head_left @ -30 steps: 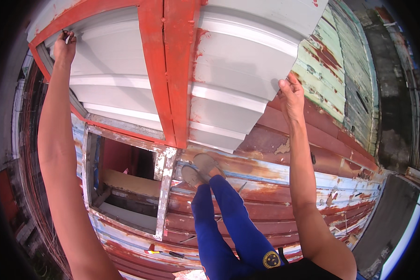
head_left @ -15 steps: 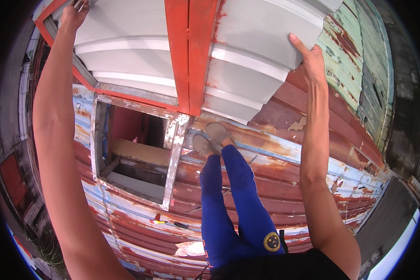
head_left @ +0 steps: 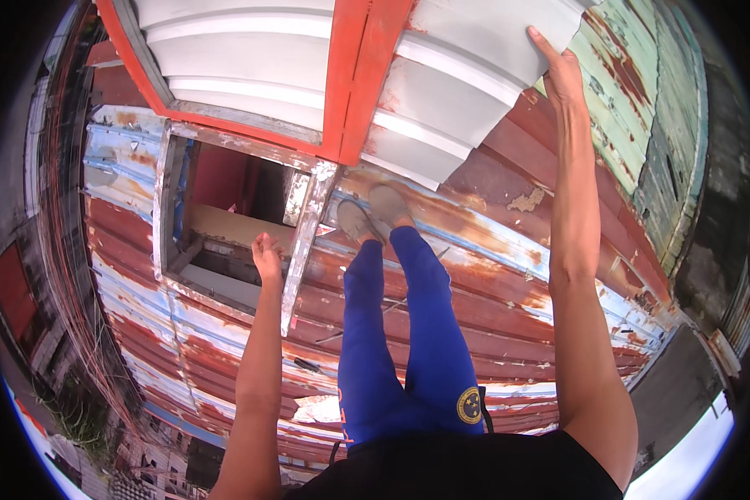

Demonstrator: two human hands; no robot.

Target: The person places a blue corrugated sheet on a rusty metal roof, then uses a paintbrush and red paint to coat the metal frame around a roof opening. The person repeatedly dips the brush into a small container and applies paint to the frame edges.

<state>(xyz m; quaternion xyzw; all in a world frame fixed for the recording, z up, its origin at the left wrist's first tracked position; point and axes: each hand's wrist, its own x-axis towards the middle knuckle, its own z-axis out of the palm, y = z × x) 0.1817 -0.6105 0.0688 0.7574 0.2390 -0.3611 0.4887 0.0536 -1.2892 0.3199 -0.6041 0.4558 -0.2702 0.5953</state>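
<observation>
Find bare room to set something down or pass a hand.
The rusty roof has bare, ridged room between the blue trousers and the right forearm. A hand might pass through the framed opening at left; the left hand overlaps its right part in view. It's more crowded left of the trousers, around the narrow dark object.

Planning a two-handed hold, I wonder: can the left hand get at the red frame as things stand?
Probably yes: nothing visible blocks the way from the left hand to the red frame, though the arm would likely have to stretch forward.
</observation>
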